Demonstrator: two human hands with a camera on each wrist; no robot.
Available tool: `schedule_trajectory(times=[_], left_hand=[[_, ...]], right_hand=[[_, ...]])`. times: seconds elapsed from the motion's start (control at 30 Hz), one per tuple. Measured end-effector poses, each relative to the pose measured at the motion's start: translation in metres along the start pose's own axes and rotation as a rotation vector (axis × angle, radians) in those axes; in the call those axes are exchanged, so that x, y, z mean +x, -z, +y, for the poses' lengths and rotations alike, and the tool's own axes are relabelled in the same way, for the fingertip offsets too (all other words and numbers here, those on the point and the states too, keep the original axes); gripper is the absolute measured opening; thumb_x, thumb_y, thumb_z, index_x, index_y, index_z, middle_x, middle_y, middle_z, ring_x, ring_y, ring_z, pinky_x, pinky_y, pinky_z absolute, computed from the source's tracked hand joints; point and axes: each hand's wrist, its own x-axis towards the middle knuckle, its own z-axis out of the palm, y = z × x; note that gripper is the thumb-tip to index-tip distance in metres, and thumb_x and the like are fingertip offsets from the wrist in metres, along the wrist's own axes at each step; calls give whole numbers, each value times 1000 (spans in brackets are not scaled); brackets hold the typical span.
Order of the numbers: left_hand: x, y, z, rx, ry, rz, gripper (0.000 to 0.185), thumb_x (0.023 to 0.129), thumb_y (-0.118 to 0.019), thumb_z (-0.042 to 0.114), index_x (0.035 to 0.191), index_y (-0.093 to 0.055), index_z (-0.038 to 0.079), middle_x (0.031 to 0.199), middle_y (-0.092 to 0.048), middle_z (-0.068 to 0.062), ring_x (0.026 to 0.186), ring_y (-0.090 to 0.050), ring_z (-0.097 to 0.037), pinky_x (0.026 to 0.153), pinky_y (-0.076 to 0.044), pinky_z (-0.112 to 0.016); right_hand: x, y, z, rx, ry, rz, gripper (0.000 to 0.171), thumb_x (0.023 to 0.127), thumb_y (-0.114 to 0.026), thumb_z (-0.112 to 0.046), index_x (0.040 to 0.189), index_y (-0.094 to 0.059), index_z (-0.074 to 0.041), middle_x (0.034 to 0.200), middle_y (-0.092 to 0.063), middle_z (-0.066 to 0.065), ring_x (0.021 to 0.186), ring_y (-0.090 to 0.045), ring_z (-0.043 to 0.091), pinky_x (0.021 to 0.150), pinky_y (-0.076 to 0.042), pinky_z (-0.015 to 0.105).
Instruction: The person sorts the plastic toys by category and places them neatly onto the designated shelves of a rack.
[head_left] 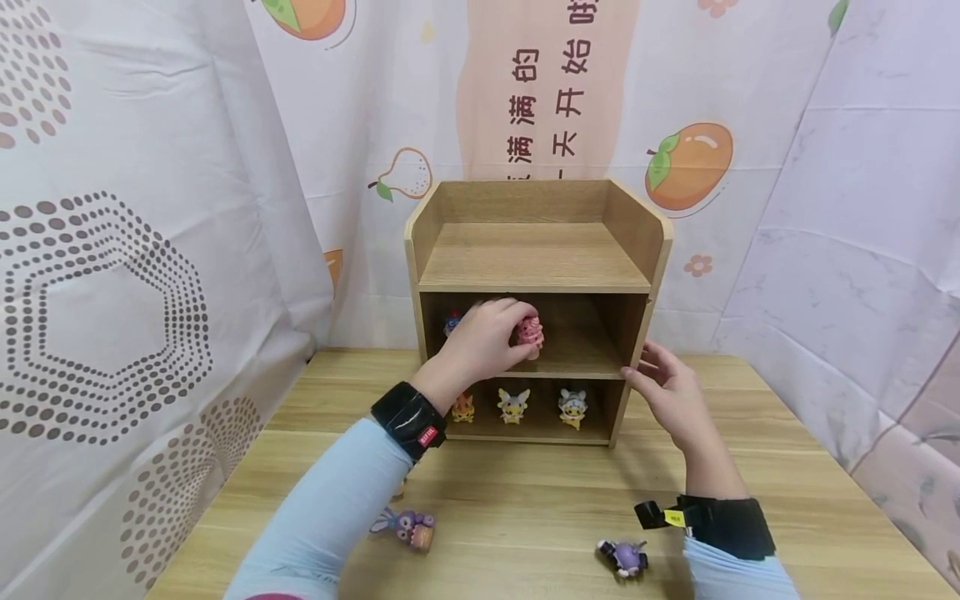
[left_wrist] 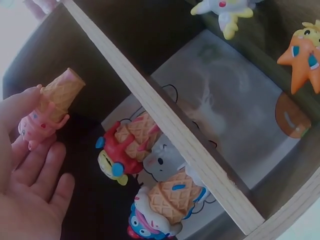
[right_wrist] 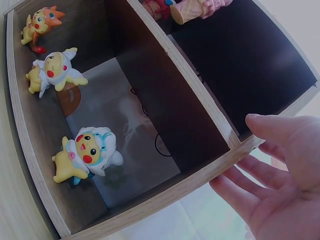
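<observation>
My left hand (head_left: 486, 340) pinches a pink ice-cream-cone figurine (head_left: 530, 333) between thumb and fingers, at the middle tier of a wooden shelf unit (head_left: 534, 254). In the left wrist view the figurine's waffle cone (left_wrist: 66, 90) points up and away from the palm. Two other cone figurines stand on that tier, a red-and-yellow one (left_wrist: 122, 155) and a blue-and-white one (left_wrist: 167, 202). My right hand (head_left: 671, 396) holds the unit's right side panel, thumb at the front edge and fingers along the outside.
On the lower tier stand three yellow figurines, in an orange suit (head_left: 462, 408), a white hood (head_left: 513, 406) and a grey-white hood (head_left: 572, 406). A purple rabbit figurine (head_left: 408, 527) and a purple-and-black figurine (head_left: 624, 558) lie on the wooden table (head_left: 517, 508). Printed curtains (head_left: 360, 100) hang behind.
</observation>
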Motion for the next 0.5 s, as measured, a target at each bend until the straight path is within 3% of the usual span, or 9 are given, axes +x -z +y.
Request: schedule_trajectory(times=[0.2,0.5], left_hand=[[10,-3,-2,86,56,-67,42,90,-79,40,122,-66,16,100,-66,4,93,-60,-13,91,-47,-41],[24,-7,-8,89,127,-132,29,91,-76,38,113,-67,22,86,-62,12,82,-57,-6,84,-47,-34]], right_hand=[[-1,0,-1,5,-4,-3,65,100,-68,-18,155,-38,-1,146,-49,25,133,-48,44,86,-46,8],[-1,0,-2,-11,-8,-3,66,100,-68,-19,155,-37,0,146,-48,27,133,-48,44,86,-45,8]])
